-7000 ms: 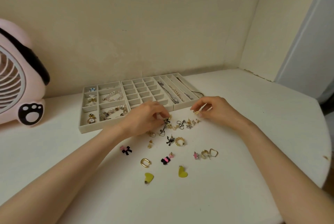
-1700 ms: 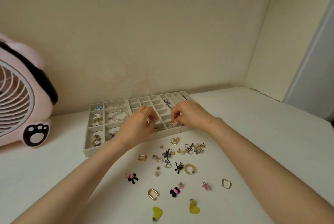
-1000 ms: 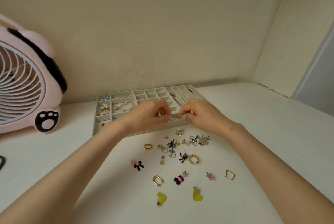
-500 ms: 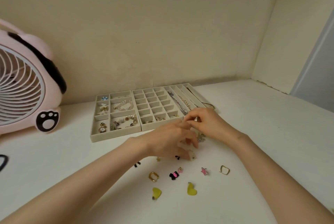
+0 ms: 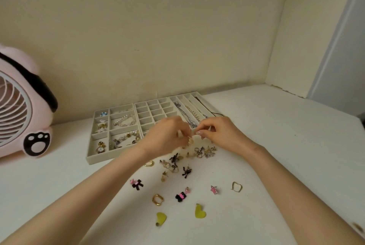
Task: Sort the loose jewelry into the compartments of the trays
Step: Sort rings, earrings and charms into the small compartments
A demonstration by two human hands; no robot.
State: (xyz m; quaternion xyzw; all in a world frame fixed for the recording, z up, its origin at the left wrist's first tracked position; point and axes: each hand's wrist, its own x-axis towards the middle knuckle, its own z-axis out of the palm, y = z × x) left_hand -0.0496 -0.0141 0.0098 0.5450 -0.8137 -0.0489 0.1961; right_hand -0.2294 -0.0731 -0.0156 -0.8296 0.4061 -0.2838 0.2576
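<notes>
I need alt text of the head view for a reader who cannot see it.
The left hand and right hand together pinch a small gold piece above a white table, in front of the trays. Loose jewelry lies scattered nearer; a pink fan stands left.

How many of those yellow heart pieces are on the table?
2. The left yellow heart lies nearest the camera; the right yellow heart lies beside it, apart. Others may be hidden.
</notes>
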